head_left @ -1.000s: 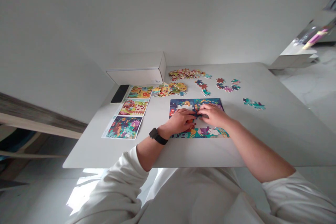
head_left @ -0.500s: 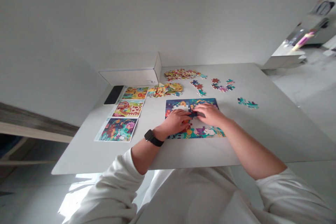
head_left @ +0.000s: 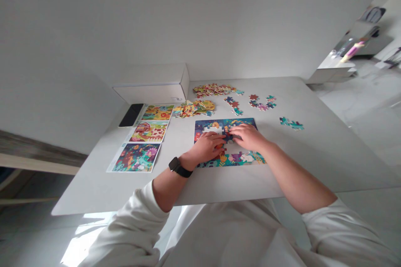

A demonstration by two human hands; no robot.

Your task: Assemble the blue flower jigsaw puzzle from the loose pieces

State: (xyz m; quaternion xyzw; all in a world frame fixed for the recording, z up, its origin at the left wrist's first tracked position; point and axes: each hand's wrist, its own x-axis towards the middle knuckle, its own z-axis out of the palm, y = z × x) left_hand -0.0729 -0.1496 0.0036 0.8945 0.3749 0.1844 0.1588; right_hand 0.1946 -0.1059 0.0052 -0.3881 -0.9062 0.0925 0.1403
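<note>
A partly assembled jigsaw puzzle lies near the front of the table, dark blue along the top and green with animals along the bottom. Bare gaps show at its upper left and in its middle. My left hand lies over its left half, fingers stretched out and resting on the pieces. From the right, my right hand reaches in with its fingertips close together at a dark puzzle piece near the middle; the fingers partly hide that piece. The two hands' fingertips are a small gap apart.
Behind the puzzle lie piles of loose pieces, yellowish pieces and small joined clusters. Another cluster is at right. Picture sheets, a black phone and a white box stand left. A wall rises behind.
The view has shifted slightly, so the table sits a little further left. The right fingertips have shifted slightly over the middle pieces; the left hand stays on the puzzle.
</note>
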